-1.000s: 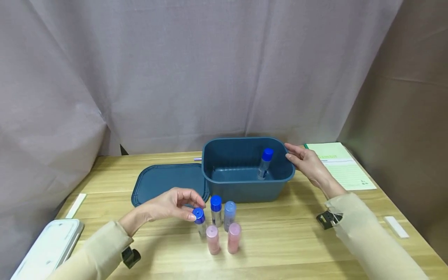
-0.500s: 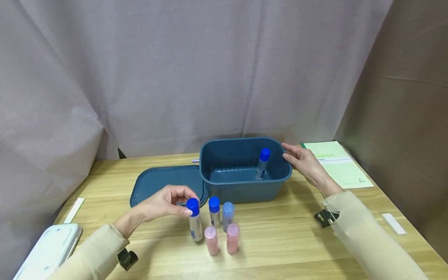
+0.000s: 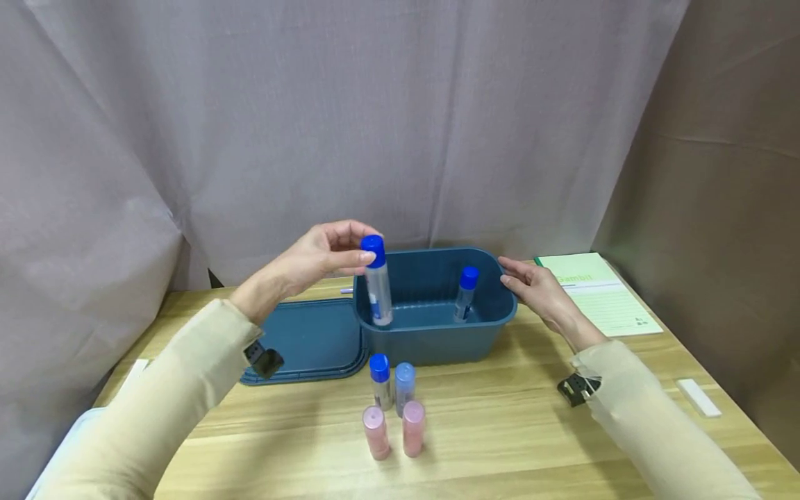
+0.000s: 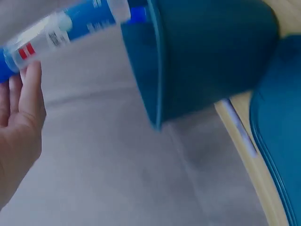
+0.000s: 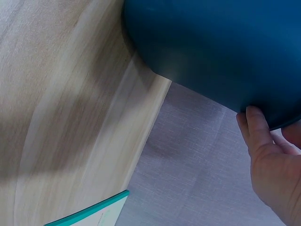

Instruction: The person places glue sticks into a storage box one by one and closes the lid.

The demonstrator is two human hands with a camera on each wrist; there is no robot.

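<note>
The left hand pinches the blue cap of a clear plastic tube, held upright over the dark teal plastic bin just below it. The right hand rests straight-fingered against the bin's right end.

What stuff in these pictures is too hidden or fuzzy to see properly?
- Label on the held bottle: left wrist view, motion blur makes the print unreadable.
- Bottom of the bottle in the bin: head view, the blue bin front wall hides where it rests.
- White thing at the bottom left: head view, the left sleeve covers it and the edge cuts it off.
- Right hand: right wrist view, cut off by the edge; the bin rim hides the fingers.
</note>
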